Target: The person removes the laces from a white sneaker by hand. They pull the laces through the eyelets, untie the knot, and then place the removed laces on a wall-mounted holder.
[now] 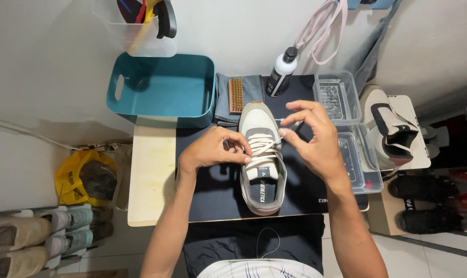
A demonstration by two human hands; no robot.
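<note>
1. Head view: my right hand (pixel 315 136) pinches a white lace (pixel 286 125) over the shoe (pixel 261 159).
2. My left hand (pixel 215 149) presses closed fingers on the shoe's laces.
3. The shoe sits on a dark mat (pixel 213 190), with a brush (pixel 236 95) and bottle (pixel 281 72) behind it.

Even, soft indoor light from above fills the scene, bright on the pale wall (pixel 53 67) and the wooden table (pixel 151 175). Shadows are short and diffuse: one falls under the teal tub (pixel 161 85), another beneath the left hand (pixel 213 149) onto the dark mat (pixel 218 195). Mild glare shows on the clear boxes (pixel 346 118). The centre is sharp, including the shoe (pixel 261 180); the wide lens bends lines near the edges, and the lower corners fall dimmer and softer.
</note>
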